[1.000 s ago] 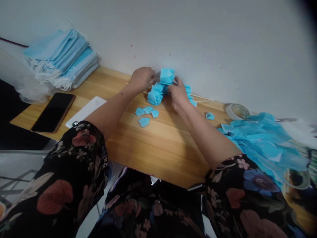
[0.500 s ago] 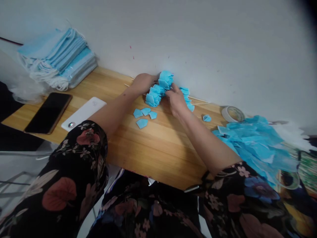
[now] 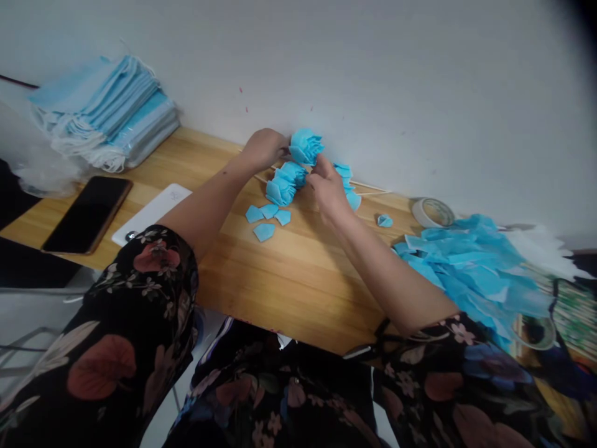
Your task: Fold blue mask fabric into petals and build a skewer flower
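Note:
A blue handmade flower (image 3: 305, 147) with layered petals is held up off the table near the wall. My left hand (image 3: 268, 148) is closed at its left side, fingertips at the base; the stem is mostly hidden. My right hand (image 3: 327, 186) is at the lower right of the bloom, index finger against the petals and thumb apart below. Under the held bloom, more blue flowers (image 3: 283, 185) lie on the wooden table (image 3: 280, 280). Another blue flower (image 3: 352, 198) lies partly behind my right hand. Several loose cut petals (image 3: 264, 233) are in front.
Stacked blue face masks (image 3: 112, 106), a black phone (image 3: 87, 214) and a white power bank (image 3: 152, 211) are on the left. To the right are a small rolled blue piece (image 3: 385, 220), a tape roll (image 3: 433, 213) and a heap of blue fabric (image 3: 480, 267). The wall (image 3: 373, 74) borders the back.
My left hand has lifted slightly, and the held flower has moved a little left and up, apart from the flowers below. My right hand stays close to it. The camera view has shifted slightly.

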`<state>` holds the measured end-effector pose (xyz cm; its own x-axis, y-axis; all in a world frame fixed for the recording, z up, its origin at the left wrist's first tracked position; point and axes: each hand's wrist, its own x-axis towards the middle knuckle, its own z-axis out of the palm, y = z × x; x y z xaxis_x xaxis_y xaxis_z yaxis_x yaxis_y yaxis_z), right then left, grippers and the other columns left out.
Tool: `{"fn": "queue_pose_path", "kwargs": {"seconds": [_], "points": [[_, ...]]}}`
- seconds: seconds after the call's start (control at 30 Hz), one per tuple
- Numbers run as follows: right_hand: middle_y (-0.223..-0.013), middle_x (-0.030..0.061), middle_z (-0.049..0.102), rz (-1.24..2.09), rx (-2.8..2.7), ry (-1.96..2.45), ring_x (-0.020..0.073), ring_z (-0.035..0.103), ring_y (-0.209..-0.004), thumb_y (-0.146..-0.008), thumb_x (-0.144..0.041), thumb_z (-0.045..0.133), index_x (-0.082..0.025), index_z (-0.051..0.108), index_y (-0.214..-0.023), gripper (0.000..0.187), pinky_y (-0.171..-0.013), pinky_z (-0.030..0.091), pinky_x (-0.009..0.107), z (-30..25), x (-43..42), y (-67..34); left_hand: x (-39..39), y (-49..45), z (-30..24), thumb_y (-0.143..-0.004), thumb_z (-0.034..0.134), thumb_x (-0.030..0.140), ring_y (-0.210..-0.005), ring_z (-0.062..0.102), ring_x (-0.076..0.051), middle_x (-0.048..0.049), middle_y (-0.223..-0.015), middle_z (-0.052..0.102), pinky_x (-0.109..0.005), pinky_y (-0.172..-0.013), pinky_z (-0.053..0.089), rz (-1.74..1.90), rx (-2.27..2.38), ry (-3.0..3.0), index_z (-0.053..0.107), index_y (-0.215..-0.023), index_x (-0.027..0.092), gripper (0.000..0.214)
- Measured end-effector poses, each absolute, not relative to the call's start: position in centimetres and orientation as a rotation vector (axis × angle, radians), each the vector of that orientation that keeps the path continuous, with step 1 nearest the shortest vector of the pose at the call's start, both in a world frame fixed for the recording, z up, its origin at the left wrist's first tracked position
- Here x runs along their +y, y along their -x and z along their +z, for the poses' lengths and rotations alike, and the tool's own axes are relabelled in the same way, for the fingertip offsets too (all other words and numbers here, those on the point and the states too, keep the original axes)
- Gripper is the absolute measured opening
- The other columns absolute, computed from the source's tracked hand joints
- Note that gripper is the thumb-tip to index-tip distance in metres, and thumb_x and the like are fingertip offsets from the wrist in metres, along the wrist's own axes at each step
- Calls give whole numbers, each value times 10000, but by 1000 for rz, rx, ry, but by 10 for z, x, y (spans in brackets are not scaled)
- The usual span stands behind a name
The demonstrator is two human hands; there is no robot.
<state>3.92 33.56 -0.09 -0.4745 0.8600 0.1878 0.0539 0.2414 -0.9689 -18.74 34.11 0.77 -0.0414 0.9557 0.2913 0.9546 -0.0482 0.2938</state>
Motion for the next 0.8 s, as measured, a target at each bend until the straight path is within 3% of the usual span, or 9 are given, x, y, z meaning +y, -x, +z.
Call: {"fn": "queue_pose_path", "kwargs": {"seconds": [0.17,0.43,0.63,0.8], "points": [[-1594,63,582,1417,-1644,942,274,499,-1517,-767,-196,596,-259,579,-1435,672,-1298,351,549,-14,335,-42,341,178,4,-909,535,286,-1032,722,-293,-141,-1057,813,-378,-889,478,592,2194,-2203,832,-996,187,325],[-1582,92,596,1503,-1549,996,268,568,-1464,-762,-217,609,-265,500,-1500,747,-1240,448,537,-25,331,-46,334,176,-2,-859,536,227,-1030,738,-265,-82,-1055,833,-335,-859,500,778,2137,-2134,830,-995,228,324],[-1674,107,484,1555,-1506,972,229,545,-1491,-808,-225,569,-284,242,-1670,924,-1238,456,514,-24,334,-47,328,174,4,-909,543,250,-1049,746,-277,-108,-1119,825,-350,-867,519,807,2119,-2123,826,-1061,229,322],[-1690,124,466,1581,-1545,967,270,497,-1532,-787,-213,599,-268,282,-1669,939,-1218,468,528,-21,331,-44,320,175,7,-942,515,252,-1061,751,-283,-136,-1129,821,-352,-897,516,802,2119,-2074,818,-1080,205,336]]}}
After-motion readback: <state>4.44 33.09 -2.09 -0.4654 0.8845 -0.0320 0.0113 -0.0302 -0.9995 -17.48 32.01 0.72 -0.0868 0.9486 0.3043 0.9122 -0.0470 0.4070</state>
